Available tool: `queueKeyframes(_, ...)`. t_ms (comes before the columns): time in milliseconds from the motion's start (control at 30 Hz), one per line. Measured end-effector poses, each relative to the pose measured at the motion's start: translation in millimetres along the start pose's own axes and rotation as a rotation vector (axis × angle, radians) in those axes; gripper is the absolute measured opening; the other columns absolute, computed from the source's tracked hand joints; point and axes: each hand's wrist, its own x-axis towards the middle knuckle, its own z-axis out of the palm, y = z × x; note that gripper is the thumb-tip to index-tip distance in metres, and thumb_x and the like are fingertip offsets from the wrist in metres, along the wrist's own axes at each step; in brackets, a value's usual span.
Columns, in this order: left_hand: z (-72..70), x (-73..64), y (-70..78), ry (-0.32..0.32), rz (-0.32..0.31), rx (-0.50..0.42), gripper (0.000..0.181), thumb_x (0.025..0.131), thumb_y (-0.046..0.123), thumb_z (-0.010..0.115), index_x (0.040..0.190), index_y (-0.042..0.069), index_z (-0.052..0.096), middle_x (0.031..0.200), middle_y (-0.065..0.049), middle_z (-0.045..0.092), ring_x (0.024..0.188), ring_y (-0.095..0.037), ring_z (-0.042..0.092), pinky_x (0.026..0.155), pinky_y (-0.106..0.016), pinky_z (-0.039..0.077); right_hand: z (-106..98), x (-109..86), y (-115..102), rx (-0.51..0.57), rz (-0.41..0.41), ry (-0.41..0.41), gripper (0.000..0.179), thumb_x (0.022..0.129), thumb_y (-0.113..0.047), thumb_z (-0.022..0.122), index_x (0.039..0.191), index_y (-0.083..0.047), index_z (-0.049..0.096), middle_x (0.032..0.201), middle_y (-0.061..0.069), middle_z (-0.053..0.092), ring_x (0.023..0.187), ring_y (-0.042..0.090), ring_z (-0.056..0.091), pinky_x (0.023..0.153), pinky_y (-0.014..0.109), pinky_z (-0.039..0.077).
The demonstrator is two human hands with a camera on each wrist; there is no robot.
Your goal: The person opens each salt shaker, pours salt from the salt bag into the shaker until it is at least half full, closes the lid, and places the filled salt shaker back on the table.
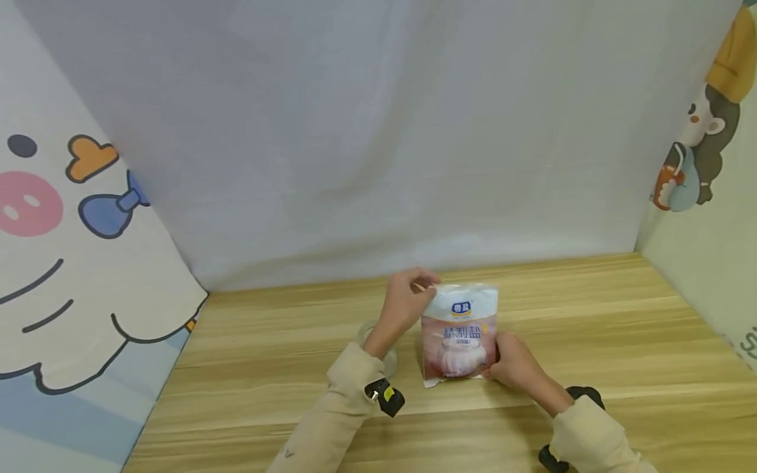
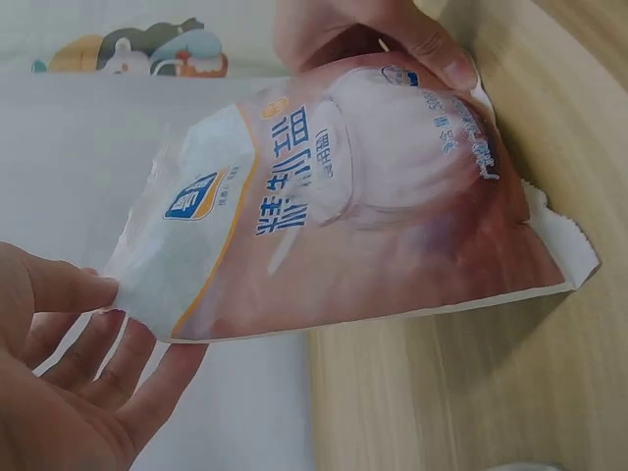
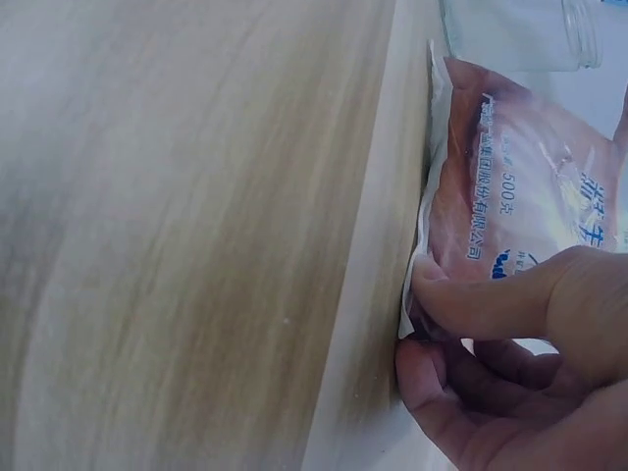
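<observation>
Salt packet, likely soft, best held by corners: my left hand pinches one above, right hand one below.

The salt bag bears the brand 粤盐 in white on a blue badge near its top and, below, large blue characters reading 精制盐 (refined salt); a smaller line under these is too blurred to read surely. Lower down stands 500克 (500 grams), and nearest the bottom edge a company line ending 集团股份有限公司. Lettering on the right wall is cut off and unreadable.
</observation>
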Motion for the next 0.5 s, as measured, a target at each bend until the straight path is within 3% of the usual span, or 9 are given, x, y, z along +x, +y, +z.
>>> queueKeyframes(233,0.8,-15.0,5.0,0.026,0.063,-0.038,0.014,0.082,-0.002,0.061,0.092,0.004,0.07,0.086,-0.007,0.067,0.071,-0.014,0.061,0.062,-0.021,0.055,4.2,-4.4,1.4,0.063,-0.015,-0.033,0.026,0.058,0.009,0.074,0.075,0.003,0.055,0.068,0.006,0.051,0.062,0.018,0.046,0.05,0.027,0.042)
queueKeyframes(500,-3.1,-25.8,8.9,-0.023,0.127,-0.049,0.01,0.083,0.0,0.065,0.091,0.003,0.069,0.085,-0.007,0.067,0.073,-0.017,0.063,0.066,-0.025,0.057,7.1,-11.7,-0.1,0.061,-0.028,0.016,0.02,0.062,0.008,0.069,0.076,0.003,0.055,0.067,0.004,0.05,0.06,0.017,0.045,0.048,0.027,0.038)
